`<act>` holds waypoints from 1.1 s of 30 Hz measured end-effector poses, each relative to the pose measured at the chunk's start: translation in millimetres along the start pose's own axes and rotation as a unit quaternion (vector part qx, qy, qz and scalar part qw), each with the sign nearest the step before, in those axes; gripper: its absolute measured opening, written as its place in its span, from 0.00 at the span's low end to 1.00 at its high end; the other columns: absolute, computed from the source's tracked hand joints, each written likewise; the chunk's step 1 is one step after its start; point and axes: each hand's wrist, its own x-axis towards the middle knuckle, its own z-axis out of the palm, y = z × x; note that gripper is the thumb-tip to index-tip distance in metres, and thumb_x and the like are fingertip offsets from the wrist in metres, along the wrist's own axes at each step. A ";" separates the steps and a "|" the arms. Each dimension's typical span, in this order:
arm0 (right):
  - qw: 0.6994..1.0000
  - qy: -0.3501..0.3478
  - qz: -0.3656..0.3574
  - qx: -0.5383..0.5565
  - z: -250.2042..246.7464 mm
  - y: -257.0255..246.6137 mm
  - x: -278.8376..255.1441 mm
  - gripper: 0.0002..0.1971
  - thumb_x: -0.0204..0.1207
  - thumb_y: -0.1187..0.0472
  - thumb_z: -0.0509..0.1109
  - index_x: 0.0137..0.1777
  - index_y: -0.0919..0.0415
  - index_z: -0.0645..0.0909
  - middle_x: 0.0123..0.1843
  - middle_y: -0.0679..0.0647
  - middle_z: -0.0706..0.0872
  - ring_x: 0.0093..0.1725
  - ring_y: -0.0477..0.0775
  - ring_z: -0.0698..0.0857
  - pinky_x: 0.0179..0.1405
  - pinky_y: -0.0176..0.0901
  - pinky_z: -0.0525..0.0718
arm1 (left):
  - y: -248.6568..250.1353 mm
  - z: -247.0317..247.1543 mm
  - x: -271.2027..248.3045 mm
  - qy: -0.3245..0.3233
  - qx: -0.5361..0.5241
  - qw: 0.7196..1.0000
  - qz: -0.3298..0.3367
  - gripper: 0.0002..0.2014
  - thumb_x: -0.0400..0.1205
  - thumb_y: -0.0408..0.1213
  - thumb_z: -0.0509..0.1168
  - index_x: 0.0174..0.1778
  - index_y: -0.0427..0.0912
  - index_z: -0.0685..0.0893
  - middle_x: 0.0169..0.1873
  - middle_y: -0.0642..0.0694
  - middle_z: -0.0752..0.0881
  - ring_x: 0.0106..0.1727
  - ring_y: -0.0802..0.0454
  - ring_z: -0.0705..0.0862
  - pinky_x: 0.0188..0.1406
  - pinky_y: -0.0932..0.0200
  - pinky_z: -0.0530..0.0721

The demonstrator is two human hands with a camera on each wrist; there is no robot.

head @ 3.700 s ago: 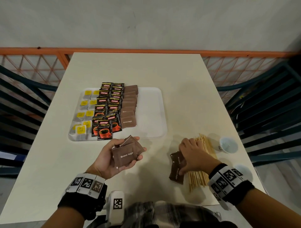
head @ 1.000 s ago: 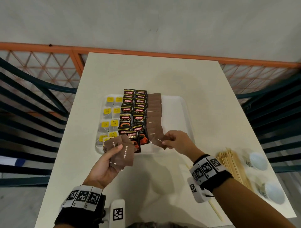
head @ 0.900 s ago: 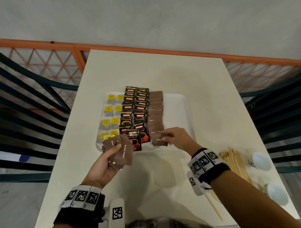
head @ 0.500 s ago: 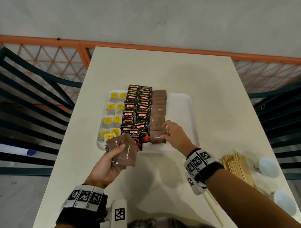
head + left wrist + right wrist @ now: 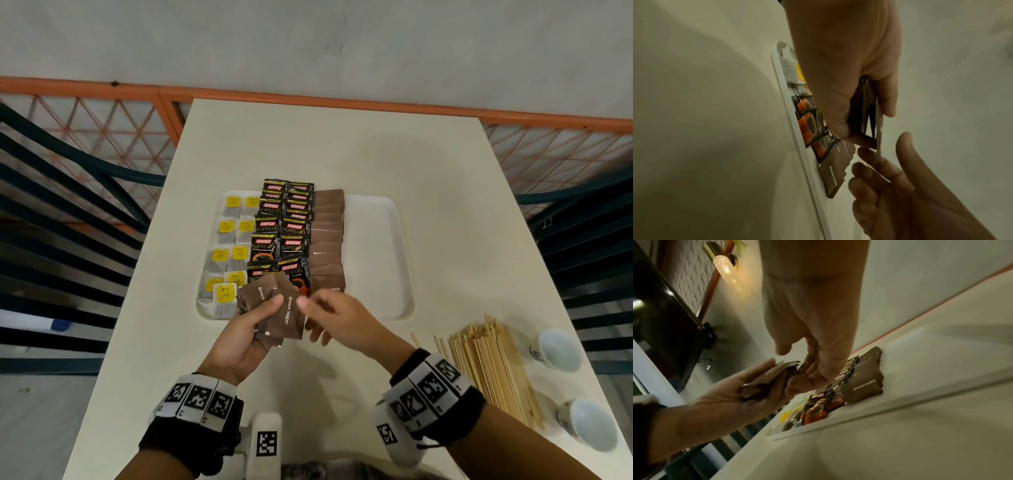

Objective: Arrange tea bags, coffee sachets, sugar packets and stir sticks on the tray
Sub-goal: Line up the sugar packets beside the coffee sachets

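My left hand [image 5: 253, 329] holds a fan of brown sugar packets [image 5: 281, 315] above the white tray's [image 5: 376, 240] near edge, thumb on top. My right hand [image 5: 335, 318] has reached the fan's right edge. Its thumb and fingers lie either side of the front packet [image 5: 878, 129], and the wrist views show a small gap at the thumb. On the tray lie columns of yellow-tagged tea bags [image 5: 233, 253], black coffee sachets [image 5: 277, 236] and overlapping sugar packets [image 5: 327, 240]. Its right part is bare. Wooden stir sticks [image 5: 486, 363] lie heaped on the table to the right.
Two small white cups [image 5: 558, 349] [image 5: 589, 425] stand right of the sticks by the table edge. Dark slatted chairs flank the table on the left [image 5: 68, 222] and right [image 5: 589, 222]. An orange mesh railing [image 5: 308, 99] runs behind the far edge.
My right hand laid a sugar packet at the near end of the tray's brown column, then drew back to the fan in my left hand. The left hand has hardly moved.
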 end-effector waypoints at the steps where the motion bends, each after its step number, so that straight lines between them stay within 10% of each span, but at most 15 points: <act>1: 0.999 -0.016 0.004 0.028 4.5 0.5 -1.5 0.08 0.78 0.51 0.66 0.43 0.54 0.76 0.34 0.50 0.84 0.30 0.49 0.84 0.28 0.35 0.81 | -0.2 0.3 0.3 0.001 0.015 1.000 0.003 0.17 0.72 0.37 0.68 0.55 0.35 0.84 0.48 0.35 0.89 0.44 0.45 0.89 0.41 0.56 0.89; 6: 0.993 -0.016 0.019 0.112 7.1 4.1 -0.2 0.08 0.74 0.61 0.72 0.40 0.57 0.74 0.36 0.55 0.84 0.32 0.54 0.86 0.35 0.41 0.87 | -1.6 -1.2 1.2 -0.004 0.049 0.998 0.025 0.43 0.55 0.48 0.83 0.63 0.31 0.79 0.52 0.32 0.86 0.48 0.42 0.87 0.44 0.53 0.87; 12: 0.996 0.013 0.014 0.082 5.5 11.8 -4.7 0.05 0.75 0.63 0.70 0.49 0.61 0.79 0.37 0.49 0.83 0.33 0.44 0.79 0.34 0.34 0.80 | -1.1 1.4 0.1 -0.047 0.050 0.997 0.029 0.32 0.51 0.46 0.85 0.50 0.37 0.88 0.45 0.35 0.90 0.44 0.43 0.90 0.38 0.54 0.88; 23: 0.985 -0.026 0.023 0.166 -0.5 13.1 -10.9 0.06 0.78 0.66 0.67 0.53 0.61 0.75 0.49 0.53 0.85 0.46 0.53 0.87 0.41 0.41 0.88 | -3.5 8.8 -3.4 0.001 0.104 0.994 0.039 0.18 0.71 0.31 0.67 0.58 0.36 0.83 0.49 0.37 0.90 0.49 0.44 0.88 0.41 0.56 0.88; 29: 0.994 0.098 -0.024 0.043 -29.5 25.8 9.6 0.11 0.79 0.67 0.65 0.58 0.59 0.83 0.43 0.46 0.85 0.39 0.42 0.80 0.37 0.30 0.78 | -0.4 4.1 -2.3 -0.004 0.017 0.999 0.032 0.27 0.49 0.38 0.86 0.45 0.44 0.91 0.48 0.40 0.91 0.48 0.48 0.90 0.42 0.55 0.89; 33: 0.988 0.118 -0.029 -0.097 -44.5 35.7 23.8 0.09 0.76 0.65 0.69 0.54 0.59 0.86 0.42 0.47 0.86 0.39 0.39 0.79 0.39 0.22 0.73 | 5.7 2.0 -6.3 0.003 -0.046 0.998 0.029 0.09 0.71 0.30 0.69 0.37 0.47 0.92 0.43 0.42 0.91 0.44 0.50 0.91 0.41 0.56 0.89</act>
